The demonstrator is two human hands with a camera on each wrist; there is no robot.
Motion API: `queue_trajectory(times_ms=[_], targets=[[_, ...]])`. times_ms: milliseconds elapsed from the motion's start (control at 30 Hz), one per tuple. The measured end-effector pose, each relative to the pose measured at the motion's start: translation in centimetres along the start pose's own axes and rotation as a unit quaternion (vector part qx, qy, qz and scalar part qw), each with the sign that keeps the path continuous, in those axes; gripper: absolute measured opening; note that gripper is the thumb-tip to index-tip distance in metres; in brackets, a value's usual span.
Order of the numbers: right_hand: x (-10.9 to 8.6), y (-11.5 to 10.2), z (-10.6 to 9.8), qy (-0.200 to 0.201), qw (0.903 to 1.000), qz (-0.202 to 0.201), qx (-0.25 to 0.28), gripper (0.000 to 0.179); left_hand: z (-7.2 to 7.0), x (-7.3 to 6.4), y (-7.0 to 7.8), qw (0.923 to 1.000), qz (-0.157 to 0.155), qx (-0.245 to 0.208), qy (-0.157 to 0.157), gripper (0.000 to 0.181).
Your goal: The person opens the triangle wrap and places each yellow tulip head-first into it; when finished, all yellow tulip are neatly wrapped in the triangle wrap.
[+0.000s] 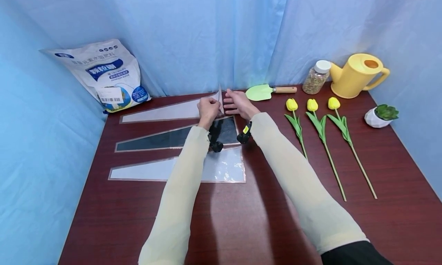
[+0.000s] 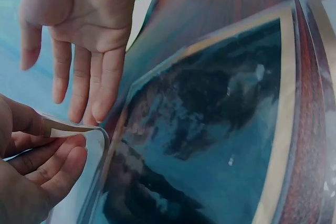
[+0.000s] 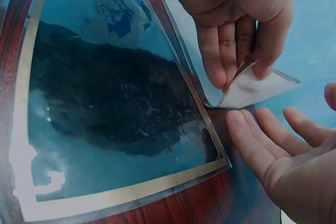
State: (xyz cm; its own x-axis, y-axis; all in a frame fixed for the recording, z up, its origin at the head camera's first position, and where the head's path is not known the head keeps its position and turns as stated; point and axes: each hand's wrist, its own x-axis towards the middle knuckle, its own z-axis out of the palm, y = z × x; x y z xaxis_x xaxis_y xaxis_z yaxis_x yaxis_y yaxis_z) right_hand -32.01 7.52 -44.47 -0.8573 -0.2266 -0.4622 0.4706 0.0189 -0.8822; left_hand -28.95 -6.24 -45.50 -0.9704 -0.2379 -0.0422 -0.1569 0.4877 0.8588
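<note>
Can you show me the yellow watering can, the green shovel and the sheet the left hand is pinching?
Yellow watering can (image 1: pixel 352 81), head view: on its body.
Green shovel (image 1: pixel 259 92), head view: on its blade.
Pinched sheet (image 3: pixel 250 90), right wrist view: on its lifted end.

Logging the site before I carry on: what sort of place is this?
Probably a staged tabletop workspace: blue cloth hangs behind and beside a wood-grain table, and a yellow watering can stands near its back edge.

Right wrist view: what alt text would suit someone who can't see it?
A left hand pinches the raised end of a white flexible sheet; the open right hand is beside it. A glossy dark sheet lies on the reddish-brown wooden table.
</note>
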Motion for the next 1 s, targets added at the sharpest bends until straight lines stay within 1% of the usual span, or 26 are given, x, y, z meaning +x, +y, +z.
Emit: queue_trajectory(times_ms=[100,167,333,433,500,600,667,767,867,1000], targets=[[0.1,-0.2,0.1,0.001,1.0000,-0.001,-0.009,0.055,-0.2,-0.1,0.3,0.9999,0.000,-0.001,0.012,0.017],[0.1,-0.4,0.1,0.002,0.9999,-0.001,-0.015,0.055,-0.4,-0.2,0.5,0.9999,-0.006,-0.004,0.014,0.015],[0.2,-0.5,0.5,0.010,0.9994,-0.005,-0.032,0.053,-0.6,-0.5,0.9,0.9997,-0.018,-0.016,0.009,0.014],[0.1,-0.4,0.8,0.023,0.9986,-0.009,-0.047,0.049,-0.7,-0.5,0.8,0.9997,-0.012,-0.017,0.011,0.015],[0.1,-0.4,1.0,0.033,0.9979,-0.012,-0.054,0.045,-0.7,-0.5,0.6,0.9996,-0.007,-0.025,0.011,0.016],[0.0,-0.3,1.0,0.044,0.9973,-0.012,-0.058,0.042,-0.8,-0.5,0.6,0.9984,-0.006,-0.057,0.000,0.017],[0.0,-0.3,1.0,0.045,0.9974,-0.011,-0.055,0.041,-0.8,-0.5,0.5,0.9963,-0.013,-0.084,-0.011,0.019],[0.0,-0.3,0.8,0.042,0.9979,-0.010,-0.048,0.040,-0.9,-0.4,0.5,0.9912,-0.032,-0.127,-0.024,0.025],[0.0,-0.3,0.6,0.038,0.9986,-0.008,-0.035,0.040,-0.9,-0.2,0.6,0.9859,-0.046,-0.158,-0.028,0.028],[0.2,-0.3,0.3,0.039,0.9990,-0.009,-0.021,0.040,-1.2,-0.1,0.6,0.9835,-0.052,-0.171,-0.029,0.029]])
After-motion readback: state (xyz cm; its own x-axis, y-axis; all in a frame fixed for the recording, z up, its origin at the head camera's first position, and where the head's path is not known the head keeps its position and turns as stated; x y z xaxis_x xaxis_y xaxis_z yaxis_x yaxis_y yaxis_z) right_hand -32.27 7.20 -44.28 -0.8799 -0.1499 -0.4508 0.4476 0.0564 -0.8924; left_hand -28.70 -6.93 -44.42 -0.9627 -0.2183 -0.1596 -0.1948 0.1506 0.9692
